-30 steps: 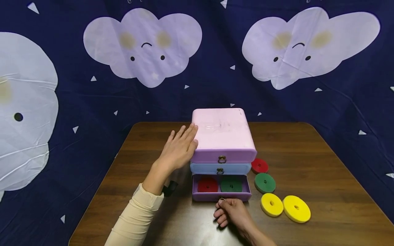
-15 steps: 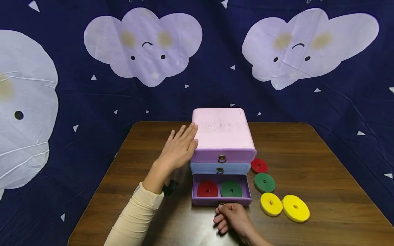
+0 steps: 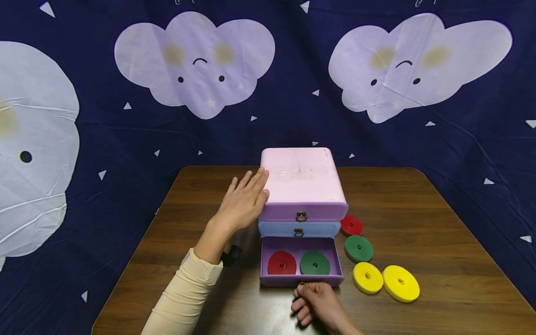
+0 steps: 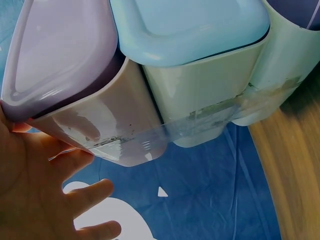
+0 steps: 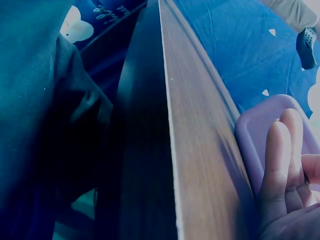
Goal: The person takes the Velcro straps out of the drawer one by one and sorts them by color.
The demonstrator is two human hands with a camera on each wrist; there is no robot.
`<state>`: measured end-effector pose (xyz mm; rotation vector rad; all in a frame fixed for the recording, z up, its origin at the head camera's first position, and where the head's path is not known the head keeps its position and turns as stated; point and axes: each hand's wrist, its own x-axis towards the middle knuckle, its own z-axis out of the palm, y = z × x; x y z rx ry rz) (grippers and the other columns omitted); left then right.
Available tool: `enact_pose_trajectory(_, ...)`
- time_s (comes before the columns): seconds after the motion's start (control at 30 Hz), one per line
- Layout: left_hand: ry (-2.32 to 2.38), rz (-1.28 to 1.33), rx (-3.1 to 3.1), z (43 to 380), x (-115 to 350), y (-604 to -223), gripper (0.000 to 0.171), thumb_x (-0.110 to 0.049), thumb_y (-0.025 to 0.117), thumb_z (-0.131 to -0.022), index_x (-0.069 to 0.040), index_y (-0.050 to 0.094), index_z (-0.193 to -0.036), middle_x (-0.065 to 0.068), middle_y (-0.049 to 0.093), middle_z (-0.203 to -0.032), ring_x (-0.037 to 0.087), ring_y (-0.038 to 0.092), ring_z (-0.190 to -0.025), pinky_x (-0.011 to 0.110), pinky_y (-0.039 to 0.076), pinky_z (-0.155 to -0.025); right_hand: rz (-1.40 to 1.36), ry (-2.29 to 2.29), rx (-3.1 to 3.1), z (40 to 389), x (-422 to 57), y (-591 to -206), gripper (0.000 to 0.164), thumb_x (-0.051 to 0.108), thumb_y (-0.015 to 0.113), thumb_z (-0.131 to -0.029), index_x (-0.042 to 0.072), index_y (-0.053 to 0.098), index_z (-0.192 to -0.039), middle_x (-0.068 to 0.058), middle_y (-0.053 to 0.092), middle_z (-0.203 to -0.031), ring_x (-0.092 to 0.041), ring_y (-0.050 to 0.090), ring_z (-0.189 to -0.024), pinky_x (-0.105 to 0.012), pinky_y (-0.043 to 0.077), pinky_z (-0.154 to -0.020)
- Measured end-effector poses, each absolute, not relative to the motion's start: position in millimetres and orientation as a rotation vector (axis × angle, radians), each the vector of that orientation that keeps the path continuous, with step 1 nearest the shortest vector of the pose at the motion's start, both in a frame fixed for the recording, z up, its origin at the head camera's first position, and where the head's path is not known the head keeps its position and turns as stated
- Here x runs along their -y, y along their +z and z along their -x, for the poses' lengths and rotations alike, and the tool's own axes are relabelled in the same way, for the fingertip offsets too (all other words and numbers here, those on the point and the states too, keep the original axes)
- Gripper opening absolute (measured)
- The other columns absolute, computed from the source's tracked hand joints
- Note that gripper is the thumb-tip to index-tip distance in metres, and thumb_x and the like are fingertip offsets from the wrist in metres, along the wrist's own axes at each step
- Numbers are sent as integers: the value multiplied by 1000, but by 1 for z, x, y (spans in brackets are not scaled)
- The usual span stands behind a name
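A small chest of drawers [image 3: 301, 174] with a pink top stands on the table. Its lowest drawer [image 3: 268, 280], purple, is pulled out and holds a red disc [image 3: 276, 266] and a green disc [image 3: 310, 266], each with a hole in the middle. My right hand [image 3: 320, 302] pinches the ring pull [image 3: 302, 284] at that drawer's front. Against the chest's upper left side rests my left hand [image 3: 243, 200], fingers straight and spread. The left wrist view shows that hand [image 4: 45, 185] beside the purple top drawer [image 4: 65, 50]. The blue middle drawer [image 3: 276, 229] is in.
Right of the chest lie a red disc [image 3: 351, 225], a green disc [image 3: 358, 248], a smaller yellow disc [image 3: 374, 278] and a larger yellow disc [image 3: 408, 286]. The wooden table [image 3: 435, 242] ends at a dark blue cloth [image 3: 293, 125] with clouds.
My right hand has drawn the lowest drawer further out toward me, and more of the red and green discs inside shows. The left hand has stayed against the chest.
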<state>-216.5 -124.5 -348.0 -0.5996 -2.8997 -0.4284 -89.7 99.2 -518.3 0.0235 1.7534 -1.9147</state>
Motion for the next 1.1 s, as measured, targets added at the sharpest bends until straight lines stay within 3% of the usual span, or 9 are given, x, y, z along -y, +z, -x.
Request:
enact_pose_trajectory(0.77,-433,594,2907,216,124,-348,54,-42,20,-100,-26,16,-152,-8,14,-160,23,13,-149,53,7,-119,-70,-1845,-1717,73,-104,-520,35,27,47,-98,-5,60,-102,-3,73,-78,-6,65,-57,-23,55,-56)
enact_pose_trajectory(1.1,-434,591,2918,215,123,-347,54,-42,19,-101,-26,14,-152,-9,12,-160,23,12,-149,53,6,-120,-67,-1849,-1719,62,-103,-520,31,24,48,-97,-5,62,-97,-3,73,-75,-5,65,-57,-19,54,-56)
